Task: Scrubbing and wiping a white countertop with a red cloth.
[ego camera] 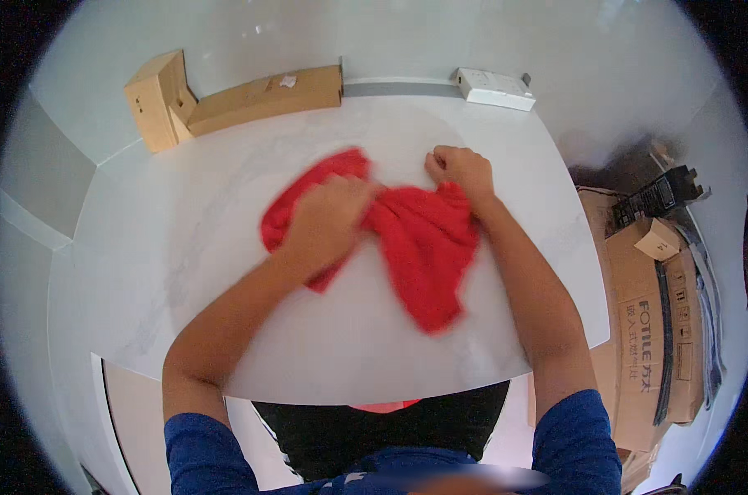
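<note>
A red cloth [428,247] lies bunched and creased across the white marbled countertop [300,352], pinched narrow near its middle. Over its left part is my left hand [332,213], blurred, its fingers curled down on the fabric; the fingertips are hidden. My right hand [463,170] rests on the countertop beyond the cloth's right side, curled into a loose fist with nothing visible in it. A raised fold of the cloth touches or nearly touches my right wrist.
Along the back edge stand an upright cardboard piece [157,102], a long cardboard box [269,99] and a white box [496,88]. Beyond the right edge, large cardboard boxes [643,322] are stacked, with a black object [652,198] on top. A wall rises behind.
</note>
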Available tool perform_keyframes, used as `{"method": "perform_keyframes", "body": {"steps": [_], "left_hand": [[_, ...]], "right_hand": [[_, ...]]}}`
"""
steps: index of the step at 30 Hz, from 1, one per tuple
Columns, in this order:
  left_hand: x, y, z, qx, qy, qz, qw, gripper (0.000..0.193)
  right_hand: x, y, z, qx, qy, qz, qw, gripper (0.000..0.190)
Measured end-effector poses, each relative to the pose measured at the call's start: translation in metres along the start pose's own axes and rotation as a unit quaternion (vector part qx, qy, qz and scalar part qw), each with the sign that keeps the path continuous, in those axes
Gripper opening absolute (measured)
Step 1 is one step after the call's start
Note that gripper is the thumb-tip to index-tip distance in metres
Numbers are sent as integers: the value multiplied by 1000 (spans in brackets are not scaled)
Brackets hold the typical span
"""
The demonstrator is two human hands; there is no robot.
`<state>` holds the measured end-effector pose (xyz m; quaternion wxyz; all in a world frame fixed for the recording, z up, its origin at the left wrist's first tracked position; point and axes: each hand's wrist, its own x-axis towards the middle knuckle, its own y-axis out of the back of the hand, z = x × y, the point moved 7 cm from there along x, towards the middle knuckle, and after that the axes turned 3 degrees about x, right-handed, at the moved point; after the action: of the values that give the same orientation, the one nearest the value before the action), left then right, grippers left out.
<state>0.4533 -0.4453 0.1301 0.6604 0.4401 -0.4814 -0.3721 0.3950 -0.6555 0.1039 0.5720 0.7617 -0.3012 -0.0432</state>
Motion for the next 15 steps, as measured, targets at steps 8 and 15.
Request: {"method": "perform_keyframes", "body": {"steps": [8,15], "left_hand": [[-15,0,-51,189,103,105,971,46],[-51,0,124,-54,-205,-36,977,56]], "right_hand": [[-4,-1,-14,30,16,3,999,30],[0,-6,-4,1,27,9,1000,32]]}}
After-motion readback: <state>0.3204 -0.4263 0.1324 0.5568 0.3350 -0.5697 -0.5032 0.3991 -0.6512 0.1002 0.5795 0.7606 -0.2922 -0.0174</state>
